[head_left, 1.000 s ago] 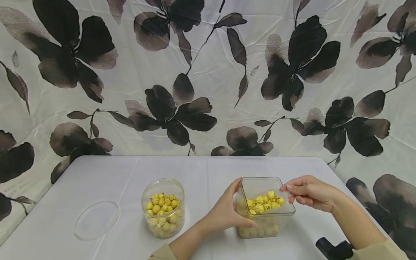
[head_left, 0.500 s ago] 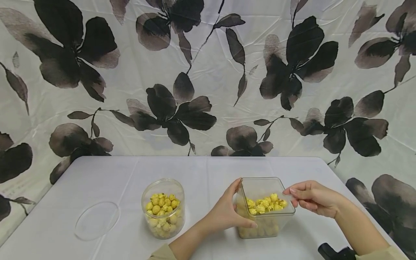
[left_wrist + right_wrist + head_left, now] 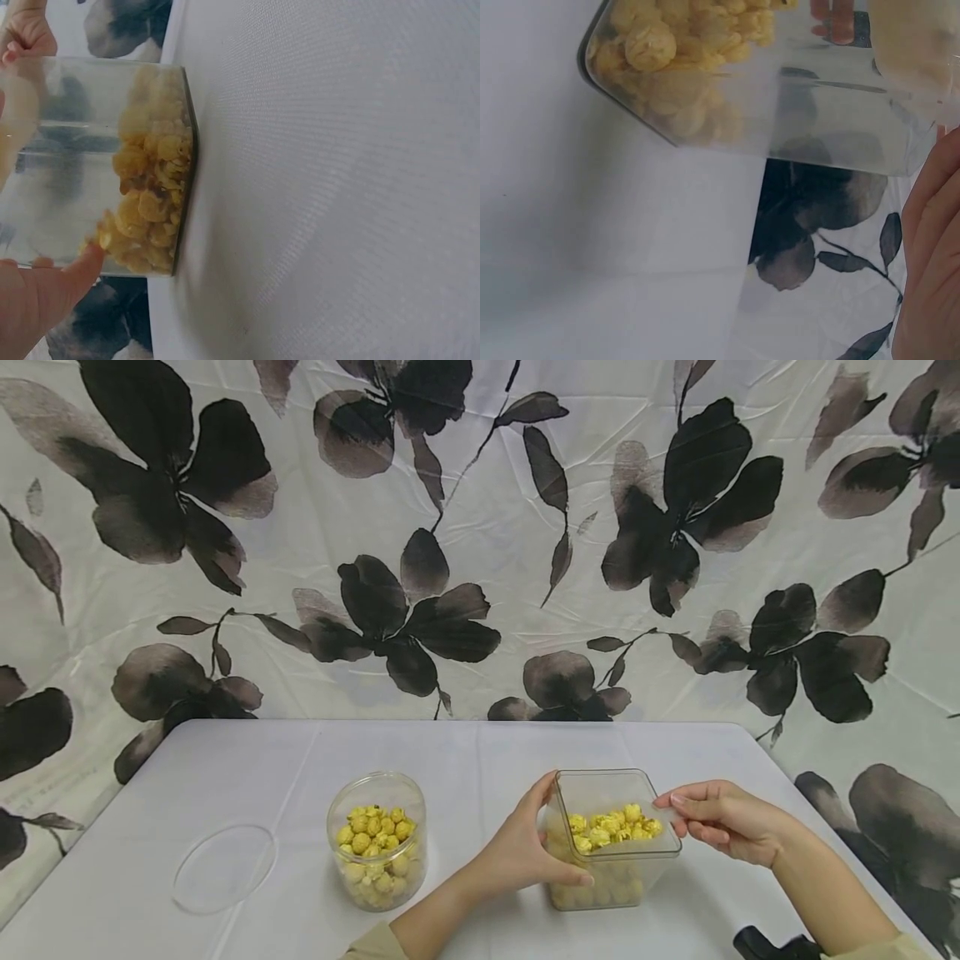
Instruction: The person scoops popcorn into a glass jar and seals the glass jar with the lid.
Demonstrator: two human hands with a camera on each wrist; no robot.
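Observation:
A clear square plastic tub (image 3: 600, 881) stands on the table, partly filled with yellow popcorn (image 3: 615, 827). My left hand (image 3: 525, 852) grips its left side, with the thumb across the front wall and the fingers round the back. At the tub's right rim, my right hand (image 3: 723, 818) pinches with thumb and forefinger, the other fingers curled below. In the left wrist view, a left fingertip (image 3: 88, 262) presses the wall beside the popcorn. The right wrist view shows the right hand (image 3: 934, 247) at the tub's open end, its fingertips mostly out of frame.
To the left stands a clear round jar (image 3: 377, 877), lidless and holding popcorn balls. A clear round lid (image 3: 225, 870) lies flat farther left on the white table (image 3: 420, 747). A black object (image 3: 776, 946) lies by the right forearm. Flowered cloth (image 3: 525, 527) hangs behind.
My right hand has shifted slightly right and down along the tub's rim, then stayed there. The popcorn on top has shifted a little. My left hand and the jar have not moved.

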